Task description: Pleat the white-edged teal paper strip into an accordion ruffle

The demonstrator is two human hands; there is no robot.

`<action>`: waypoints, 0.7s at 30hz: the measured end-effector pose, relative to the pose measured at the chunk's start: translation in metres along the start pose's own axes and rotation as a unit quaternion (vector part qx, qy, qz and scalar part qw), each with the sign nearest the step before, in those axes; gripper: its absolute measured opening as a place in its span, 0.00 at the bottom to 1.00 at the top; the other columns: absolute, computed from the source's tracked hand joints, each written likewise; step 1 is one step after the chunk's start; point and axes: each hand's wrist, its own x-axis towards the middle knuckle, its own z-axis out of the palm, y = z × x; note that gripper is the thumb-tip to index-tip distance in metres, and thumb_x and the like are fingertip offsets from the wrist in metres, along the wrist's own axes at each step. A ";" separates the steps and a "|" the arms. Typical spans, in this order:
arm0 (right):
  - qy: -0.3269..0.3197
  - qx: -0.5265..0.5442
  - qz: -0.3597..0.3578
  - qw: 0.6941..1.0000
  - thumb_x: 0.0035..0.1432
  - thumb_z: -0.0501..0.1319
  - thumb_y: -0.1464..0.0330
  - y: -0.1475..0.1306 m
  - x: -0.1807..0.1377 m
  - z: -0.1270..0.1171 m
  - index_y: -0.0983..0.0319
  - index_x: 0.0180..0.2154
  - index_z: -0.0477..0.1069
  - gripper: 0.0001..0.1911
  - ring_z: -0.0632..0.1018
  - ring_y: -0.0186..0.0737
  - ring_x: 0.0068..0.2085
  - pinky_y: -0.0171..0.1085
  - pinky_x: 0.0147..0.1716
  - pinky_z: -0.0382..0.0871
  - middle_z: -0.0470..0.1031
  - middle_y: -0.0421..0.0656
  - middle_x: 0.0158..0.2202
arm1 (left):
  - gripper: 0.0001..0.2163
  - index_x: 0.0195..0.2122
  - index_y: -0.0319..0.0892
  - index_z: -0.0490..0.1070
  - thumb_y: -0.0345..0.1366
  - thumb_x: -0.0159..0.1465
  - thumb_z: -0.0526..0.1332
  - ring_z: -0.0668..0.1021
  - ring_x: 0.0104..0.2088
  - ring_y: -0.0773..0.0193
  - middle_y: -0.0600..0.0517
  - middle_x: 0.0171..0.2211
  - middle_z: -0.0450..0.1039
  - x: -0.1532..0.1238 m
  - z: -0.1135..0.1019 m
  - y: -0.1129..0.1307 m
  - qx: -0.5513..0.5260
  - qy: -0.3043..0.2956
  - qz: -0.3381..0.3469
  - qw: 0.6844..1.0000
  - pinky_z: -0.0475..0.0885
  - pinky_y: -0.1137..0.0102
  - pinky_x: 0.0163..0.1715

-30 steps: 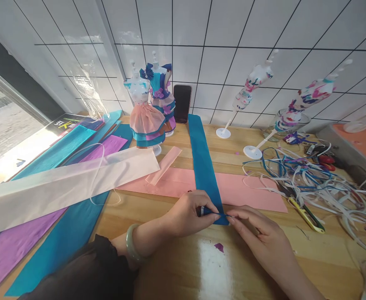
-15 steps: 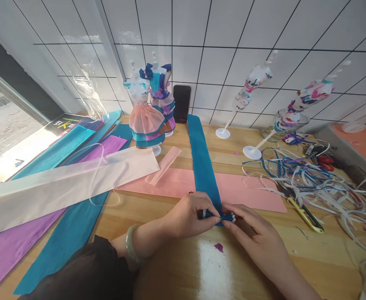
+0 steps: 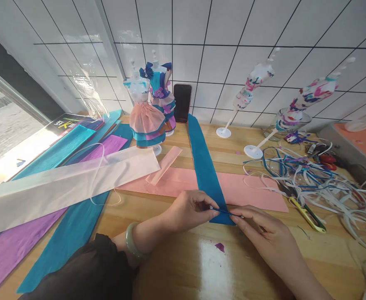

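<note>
My left hand [image 3: 189, 210], with a pale green bangle [image 3: 131, 241] on its wrist, pinches one end of a narrow dark blue folded paper piece [image 3: 223, 211]. The other end is between the thumb and fingers of my right hand [image 3: 265, 233]. Seen almost edge-on, the piece stretches as a thin line between both hands, its ends hidden by fingers. Just below it lies a long blue paper strip [image 3: 206, 166], which crosses over a pink strip [image 3: 251, 189] on the wooden table. A purple scrap [image 3: 220, 247] lies near the table's front.
White [image 3: 76, 179], purple and teal strips lie at left. Behind stand a doll form in a pink skirt [image 3: 147, 118], another dressed form, a phone [image 3: 182, 103] and two patterned forms on stands. Tangled ribbons [image 3: 314, 179] and a yellow-green cutter [image 3: 307, 213] are at right.
The blue piece has turned from a bunched shape with white ends showing to a thin line. My hands have moved slightly apart, and the blue strip's near end has shifted right.
</note>
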 end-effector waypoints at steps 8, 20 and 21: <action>0.019 0.009 0.053 0.998 0.51 0.61 0.62 0.001 0.000 -0.002 0.57 0.34 0.76 0.09 0.79 0.40 0.34 0.35 0.33 0.74 0.79 0.41 0.34 | 0.08 0.30 0.34 0.75 0.35 0.55 0.61 0.71 0.24 0.69 0.50 0.23 0.71 0.000 0.000 -0.002 -0.077 -0.017 -0.022 0.997 0.66 0.75 0.26; 0.033 0.096 0.135 0.986 0.47 0.64 0.62 0.005 0.001 -0.005 0.58 0.32 0.76 0.09 0.79 0.42 0.35 0.35 0.34 0.75 0.80 0.42 0.35 | 0.09 0.32 0.35 0.73 0.35 0.53 0.64 0.72 0.25 0.71 0.51 0.25 0.71 0.003 -0.001 -0.011 -0.193 -0.031 -0.065 0.979 0.67 0.76 0.26; 0.036 0.103 0.136 0.985 0.47 0.64 0.62 0.005 0.001 -0.005 0.57 0.32 0.76 0.09 0.79 0.41 0.35 0.35 0.35 0.75 0.80 0.42 0.34 | 0.08 0.32 0.35 0.72 0.35 0.53 0.64 0.72 0.25 0.71 0.51 0.24 0.71 0.003 -0.001 -0.010 -0.194 -0.029 -0.065 0.978 0.67 0.76 0.26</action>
